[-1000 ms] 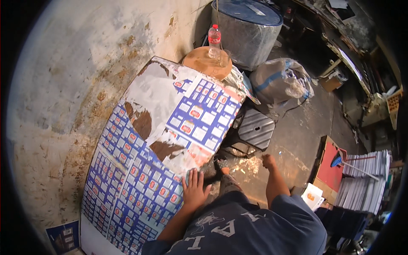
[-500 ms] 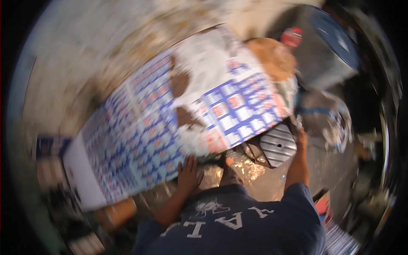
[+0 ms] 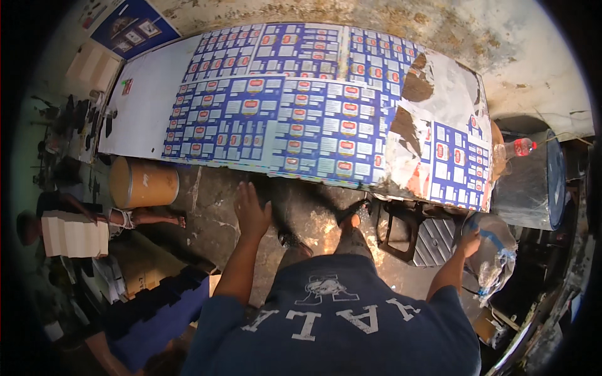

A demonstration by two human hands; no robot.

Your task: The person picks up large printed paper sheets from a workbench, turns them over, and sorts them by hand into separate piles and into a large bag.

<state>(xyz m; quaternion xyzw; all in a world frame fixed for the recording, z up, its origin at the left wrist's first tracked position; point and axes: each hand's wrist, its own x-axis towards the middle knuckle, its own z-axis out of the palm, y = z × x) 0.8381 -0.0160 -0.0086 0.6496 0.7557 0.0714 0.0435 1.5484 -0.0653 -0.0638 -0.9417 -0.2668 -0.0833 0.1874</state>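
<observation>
My left hand [image 3: 253,210] is held out just short of the table's near edge, palm down with fingers stretched and apart, holding nothing. My right hand [image 3: 469,241] is at the right side of a black plastic stool [image 3: 437,240] with a ridged seat. Its fingers are curled; whether they grip the stool's rim is hidden. Right beside that hand lies a clear plastic bag [image 3: 495,257]. In front stretches a long table [image 3: 147,103], its top covered with printed blue-and-white sheets [image 3: 313,119], torn to brown patches toward the right.
A brown drum [image 3: 144,182] stands under the table's left end. A grey drum with blue rim [image 3: 533,178] and a red-capped bottle [image 3: 517,148] are at the right end. Other people are at the left, one by a stack of pale cartons [image 3: 75,235], one in a blue shirt [image 3: 157,313].
The view has swung round and steadied, so the table now lies nearly level across it. My left hand has come off the table's edge; my right remains beside the stool.
</observation>
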